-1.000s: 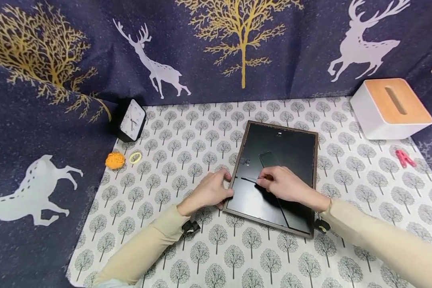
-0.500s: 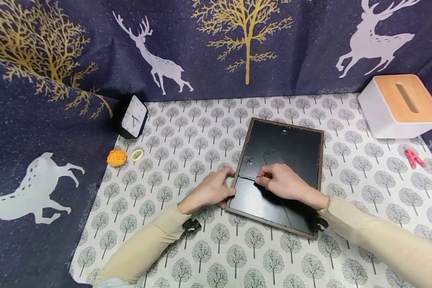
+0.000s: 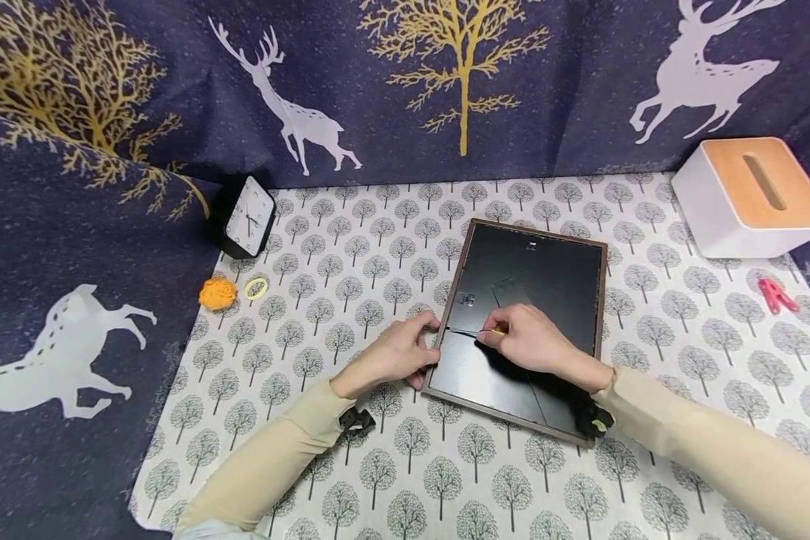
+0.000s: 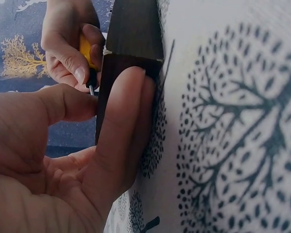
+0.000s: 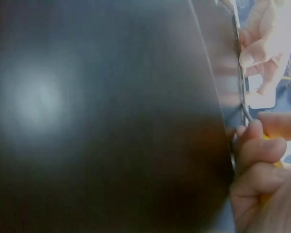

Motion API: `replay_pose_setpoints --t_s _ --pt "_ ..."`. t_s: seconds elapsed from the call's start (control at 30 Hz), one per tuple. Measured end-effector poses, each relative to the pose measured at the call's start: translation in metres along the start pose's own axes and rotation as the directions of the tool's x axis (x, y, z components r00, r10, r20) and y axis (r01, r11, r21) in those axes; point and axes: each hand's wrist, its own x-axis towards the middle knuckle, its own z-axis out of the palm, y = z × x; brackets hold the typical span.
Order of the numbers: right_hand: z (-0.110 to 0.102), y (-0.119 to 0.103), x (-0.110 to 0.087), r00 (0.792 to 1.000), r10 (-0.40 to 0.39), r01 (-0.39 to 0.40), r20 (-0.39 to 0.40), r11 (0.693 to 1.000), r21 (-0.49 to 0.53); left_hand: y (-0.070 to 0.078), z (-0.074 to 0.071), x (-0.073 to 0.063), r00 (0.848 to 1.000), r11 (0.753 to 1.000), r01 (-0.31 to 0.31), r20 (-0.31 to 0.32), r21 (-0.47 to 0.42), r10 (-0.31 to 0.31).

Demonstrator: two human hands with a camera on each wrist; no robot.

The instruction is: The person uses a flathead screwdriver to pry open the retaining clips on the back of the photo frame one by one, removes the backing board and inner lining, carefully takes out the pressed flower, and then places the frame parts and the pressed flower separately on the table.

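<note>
A picture frame with a dark wooden border and black backing lies face down on the table. My left hand grips its left side, thumb on the near part of the edge and fingers around it; the left wrist view shows fingertips against the wooden side. In my right hand is a screwdriver with a yellow and black handle, pinched low near the shaft. Its thin metal shaft points left, the tip at the inner left edge of the frame. Most of the handle is hidden by the right hand in the head view.
A black-and-white clock stands at the back left, near an orange yarn ball and a yellow ring. At the right are a white tissue box with a wooden lid and a red clip-like object. A patterned curtain rises behind.
The head view has shifted slightly, so the scene sits further right than a second ago. Both hands keep their places on the frame, and the screwdriver tip stays at its left edge.
</note>
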Motion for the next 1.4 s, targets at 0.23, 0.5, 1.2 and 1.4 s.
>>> replay_pose_setpoints --t_s 0.23,0.5,1.2,1.4 --pt "0.0044 0.0002 -0.0006 0.997 0.07 -0.069 -0.013 0.997 0.038 -0.002 -0.0012 -0.0009 1.0 1.0 -0.017 0.012 -0.021 0.017" --pt "0.0078 0.0009 -0.0019 0.995 0.088 -0.083 -0.057 0.993 0.083 -0.0019 -0.001 -0.0016 0.999 0.999 -0.033 0.012 -0.032 0.033" --pt "0.0102 0.0012 0.0001 0.993 0.092 -0.085 -0.076 0.992 0.089 0.0004 -0.004 0.0008 0.999 0.997 -0.018 0.031 -0.08 0.021" --pt "0.0101 0.0004 -0.0011 0.993 0.101 -0.094 -0.058 0.99 0.108 0.0007 -0.0039 0.0019 0.998 0.997 -0.054 0.039 -0.054 0.056"
